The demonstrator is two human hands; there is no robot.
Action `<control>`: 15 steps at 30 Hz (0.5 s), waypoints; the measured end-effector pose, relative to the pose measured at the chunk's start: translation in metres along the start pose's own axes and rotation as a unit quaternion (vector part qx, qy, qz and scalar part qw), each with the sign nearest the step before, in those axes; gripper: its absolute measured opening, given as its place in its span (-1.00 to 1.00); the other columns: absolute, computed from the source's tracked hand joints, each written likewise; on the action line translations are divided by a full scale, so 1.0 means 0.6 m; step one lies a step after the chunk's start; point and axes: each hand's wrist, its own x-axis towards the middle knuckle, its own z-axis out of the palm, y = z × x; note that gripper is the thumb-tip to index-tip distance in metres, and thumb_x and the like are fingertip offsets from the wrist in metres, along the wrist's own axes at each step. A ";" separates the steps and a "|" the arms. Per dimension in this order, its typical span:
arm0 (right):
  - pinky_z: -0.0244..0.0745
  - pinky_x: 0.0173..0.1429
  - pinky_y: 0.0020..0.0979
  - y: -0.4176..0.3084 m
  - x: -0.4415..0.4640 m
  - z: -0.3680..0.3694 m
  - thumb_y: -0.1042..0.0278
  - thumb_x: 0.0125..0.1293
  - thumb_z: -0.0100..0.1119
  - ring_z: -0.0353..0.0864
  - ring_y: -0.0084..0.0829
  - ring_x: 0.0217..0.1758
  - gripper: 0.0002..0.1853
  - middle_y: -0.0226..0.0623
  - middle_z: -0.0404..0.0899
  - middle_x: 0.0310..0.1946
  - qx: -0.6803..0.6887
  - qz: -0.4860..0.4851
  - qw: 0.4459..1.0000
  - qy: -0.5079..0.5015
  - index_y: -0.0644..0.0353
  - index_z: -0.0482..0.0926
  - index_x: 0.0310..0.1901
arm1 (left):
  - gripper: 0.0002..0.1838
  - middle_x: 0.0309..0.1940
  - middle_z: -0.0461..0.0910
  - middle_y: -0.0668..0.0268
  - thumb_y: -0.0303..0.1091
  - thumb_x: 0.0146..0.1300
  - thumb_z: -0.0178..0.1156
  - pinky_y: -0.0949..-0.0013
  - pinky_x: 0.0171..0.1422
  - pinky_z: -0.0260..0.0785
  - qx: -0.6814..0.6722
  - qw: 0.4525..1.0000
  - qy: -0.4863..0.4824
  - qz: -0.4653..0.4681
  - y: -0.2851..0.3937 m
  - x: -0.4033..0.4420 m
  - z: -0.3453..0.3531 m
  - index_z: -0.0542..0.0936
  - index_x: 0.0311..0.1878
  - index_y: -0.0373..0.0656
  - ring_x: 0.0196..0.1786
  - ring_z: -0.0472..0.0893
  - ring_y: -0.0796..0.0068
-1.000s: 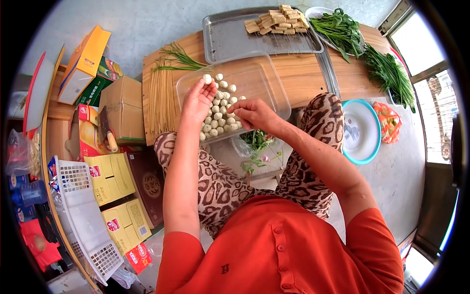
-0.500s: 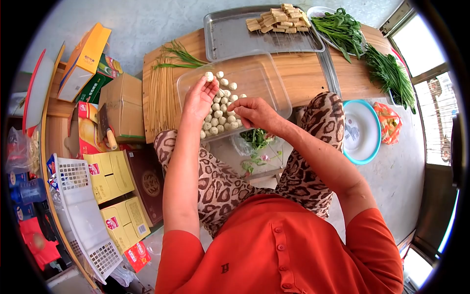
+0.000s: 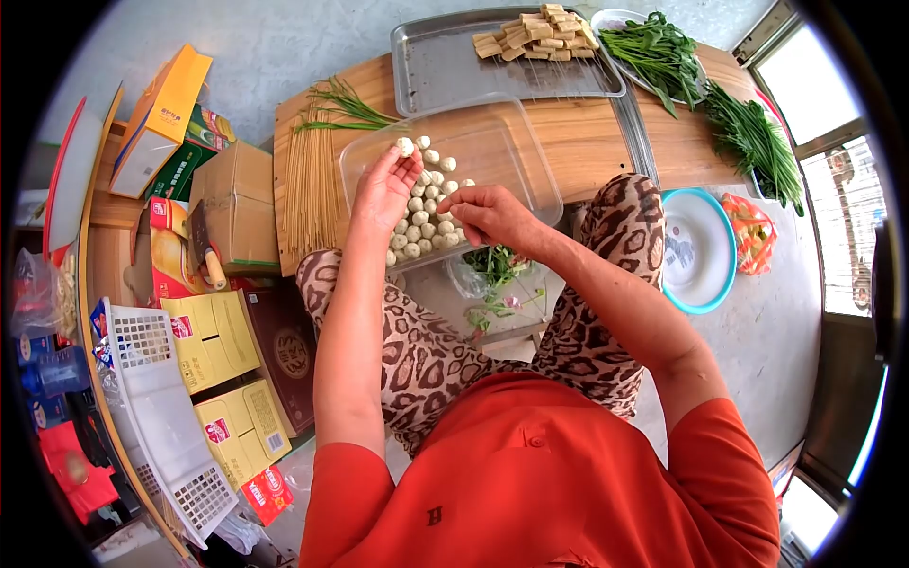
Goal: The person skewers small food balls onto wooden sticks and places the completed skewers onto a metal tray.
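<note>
My left hand (image 3: 384, 192) is raised over the left side of a clear plastic tub (image 3: 511, 142), its fingers closed on a pale meatball (image 3: 405, 147) at the fingertips. Several more round, pale meatballs (image 3: 419, 204) lie in the tub below and between my hands. Just to the right, my right hand (image 3: 494, 218) has its thumb and fingers pinched together over the pile. Whatever those fingers may hold is too small or hidden to make out. A bundle of thin wooden skewers (image 3: 311, 189) lies left of the tub.
Beyond the tub, a metal tray (image 3: 445, 80) carries stacked tan rolled pieces (image 3: 540, 36). Green vegetables (image 3: 653, 57) are on a plate at back right, with green chives (image 3: 757, 147) nearby. A blue-rimmed basin (image 3: 701, 251) stands right of my knee. Cardboard boxes (image 3: 237, 199) crowd the left.
My hands stay in nearly the same places, the left still holding the meatball. The whole view has shifted very slightly.
</note>
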 end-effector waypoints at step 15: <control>0.10 -0.61 -0.59 0.004 0.003 0.000 0.33 0.37 -0.01 0.24 -0.72 -0.71 -0.79 -0.50 0.39 -0.75 0.001 -0.005 1.000 -0.003 0.18 0.57 -0.11 | -0.74 -0.13 0.53 0.13 -0.41 0.24 0.19 0.38 0.04 0.49 -0.006 1.000 -0.009 0.016 -0.001 -0.002 0.001 0.48 -0.07 -0.36 -0.06 0.55 0.37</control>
